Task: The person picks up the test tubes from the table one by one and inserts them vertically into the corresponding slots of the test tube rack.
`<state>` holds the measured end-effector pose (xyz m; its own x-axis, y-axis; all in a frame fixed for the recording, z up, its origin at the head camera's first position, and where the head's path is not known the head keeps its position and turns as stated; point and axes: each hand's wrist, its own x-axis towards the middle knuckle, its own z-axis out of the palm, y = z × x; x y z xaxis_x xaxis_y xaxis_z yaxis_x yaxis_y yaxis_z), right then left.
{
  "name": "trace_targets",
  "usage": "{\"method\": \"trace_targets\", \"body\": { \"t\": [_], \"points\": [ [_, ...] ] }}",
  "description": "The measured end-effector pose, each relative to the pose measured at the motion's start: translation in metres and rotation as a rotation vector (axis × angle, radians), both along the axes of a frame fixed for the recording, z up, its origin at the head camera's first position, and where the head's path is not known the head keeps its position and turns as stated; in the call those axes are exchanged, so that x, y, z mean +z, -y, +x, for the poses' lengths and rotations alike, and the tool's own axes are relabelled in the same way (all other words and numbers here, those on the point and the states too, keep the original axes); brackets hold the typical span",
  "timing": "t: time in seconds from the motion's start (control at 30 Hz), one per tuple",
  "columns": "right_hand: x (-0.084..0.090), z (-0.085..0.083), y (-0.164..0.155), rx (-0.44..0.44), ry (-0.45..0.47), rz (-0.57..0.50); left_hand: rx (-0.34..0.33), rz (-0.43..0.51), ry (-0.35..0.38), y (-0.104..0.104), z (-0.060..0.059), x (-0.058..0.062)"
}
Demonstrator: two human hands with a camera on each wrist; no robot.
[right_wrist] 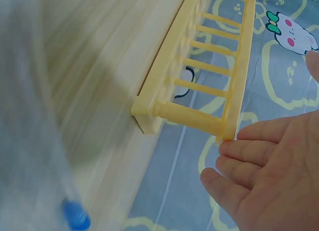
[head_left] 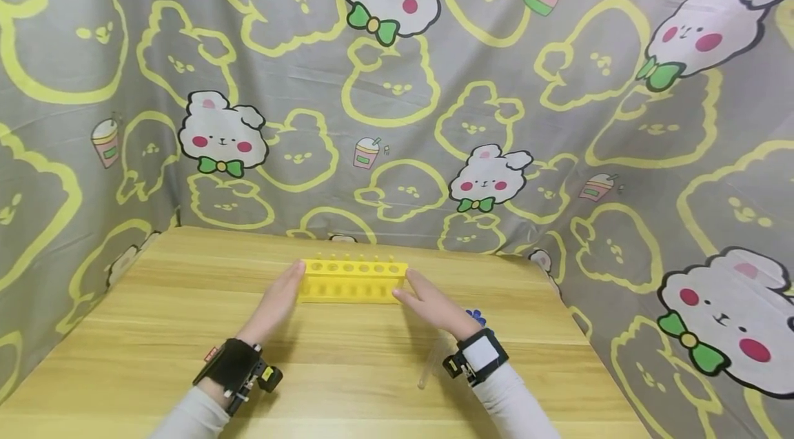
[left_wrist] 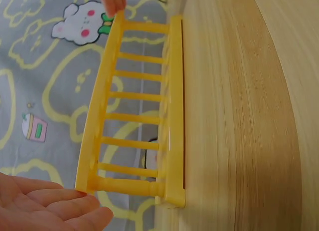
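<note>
A yellow test tube rack (head_left: pixel 353 299), with a row of round holes along its top, stands upright on the table. At its left end is my left hand (head_left: pixel 282 294), whose extended fingertips touch the upper corner in the left wrist view. My right hand (head_left: pixel 429 304) is at the opposite end; the right wrist view has its fairly straight fingers (right_wrist: pixel 244 151) against the rack's top edge. Clear tubes (head_left: pixel 428 369) with blue caps (head_left: pixel 476 317) lie by my right wrist, partly hidden under the forearm. No tube shows in the rack.
The wood-grain table (head_left: pixel 298 384) ends at a grey curtain (head_left: pixel 397 218) printed with cartoon animals, which hangs behind it and along both sides. In the right wrist view a blue cap (right_wrist: pixel 76 216) and blurred clear plastic lie close to the camera.
</note>
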<state>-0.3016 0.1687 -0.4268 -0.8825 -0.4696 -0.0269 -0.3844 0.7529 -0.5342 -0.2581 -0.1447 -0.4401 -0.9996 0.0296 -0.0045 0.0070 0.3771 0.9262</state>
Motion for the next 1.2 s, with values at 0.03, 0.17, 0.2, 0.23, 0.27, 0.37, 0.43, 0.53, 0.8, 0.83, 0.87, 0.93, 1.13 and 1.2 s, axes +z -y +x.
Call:
{"method": "trace_targets", "body": {
  "t": [0.03,0.17,0.2,0.23,0.27,0.37,0.43,0.53,0.8,0.83,0.87,0.93,1.13,1.2],
  "points": [
    [0.000,0.003,-0.003,-0.006,-0.005,0.004,-0.005,-0.004,-0.004,-0.003,-0.001,-0.001],
    [-0.001,0.013,-0.013,-0.037,-0.025,0.011,-0.029,-0.008,-0.024,-0.012,-0.002,-0.004],
    [-0.001,0.015,-0.015,-0.044,-0.028,0.010,-0.032,-0.007,-0.028,-0.014,-0.002,-0.005],
    [-0.001,0.016,-0.016,-0.051,-0.029,0.011,-0.034,-0.006,-0.031,-0.015,-0.002,-0.006],
    [-0.002,0.017,-0.017,-0.058,-0.030,0.013,-0.034,-0.005,-0.034,-0.017,-0.002,-0.006],
    [-0.003,0.020,-0.019,-0.069,-0.041,0.011,-0.031,-0.013,-0.040,-0.019,-0.001,-0.006],
    [-0.005,0.022,-0.020,-0.077,-0.048,0.010,-0.028,-0.027,-0.045,-0.020,0.000,-0.006],
    [-0.008,0.023,-0.020,-0.090,-0.061,0.000,-0.018,-0.071,-0.068,-0.017,-0.002,-0.007],
    [-0.012,0.025,-0.020,-0.114,-0.069,-0.017,0.050,-0.181,-0.157,-0.004,-0.027,-0.014],
    [-0.013,0.025,-0.020,-0.114,-0.070,-0.020,0.057,-0.184,-0.170,-0.003,-0.030,-0.017],
    [-0.013,0.025,-0.020,-0.113,-0.073,-0.020,0.065,-0.182,-0.180,-0.003,-0.033,-0.019],
    [-0.014,0.026,-0.021,-0.114,-0.074,-0.018,0.082,-0.176,-0.197,-0.002,-0.038,-0.023],
    [-0.015,0.027,-0.021,-0.105,-0.073,-0.025,0.114,-0.122,-0.222,-0.002,-0.048,-0.035],
    [-0.014,0.028,-0.022,-0.099,-0.069,-0.035,0.119,-0.101,-0.219,-0.001,-0.048,-0.037]
  ]
}}
